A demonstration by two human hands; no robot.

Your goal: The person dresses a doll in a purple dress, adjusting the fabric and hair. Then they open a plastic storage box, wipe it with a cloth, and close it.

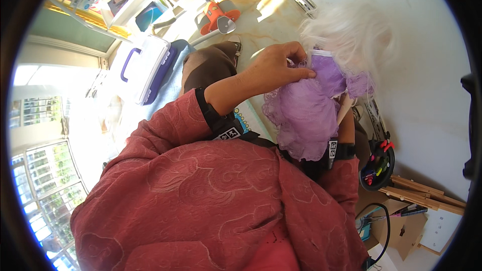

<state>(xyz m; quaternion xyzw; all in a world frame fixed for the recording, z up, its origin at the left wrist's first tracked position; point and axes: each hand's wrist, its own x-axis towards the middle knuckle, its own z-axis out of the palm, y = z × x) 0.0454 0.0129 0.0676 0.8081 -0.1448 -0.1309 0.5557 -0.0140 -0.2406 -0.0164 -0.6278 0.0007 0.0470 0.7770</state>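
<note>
A doll with long white hair (350, 34) is held up before me, dressed in a puffy lilac dress (305, 113) with lace trim. My left hand (276, 62) pinches the dress between thumb and fingers, near the purple satin bodice (327, 69). One pale arm of the doll (344, 109) hangs below a ruffled sleeve (359, 84). My right forearm (346, 131) passes under the doll, and the hand at its end is hidden behind it. Both my wrists wear black straps with printed markers.
A clear-lidded purple storage box (147, 69) stands at left on blue cloth. Beyond my knees are an orange toy (216, 17) and white shelves (128, 3). A spiral notebook (248, 118) lies near my lap. At right are a black round tray (378, 165), a wooden frame (425, 195) and a cardboard box (404, 229).
</note>
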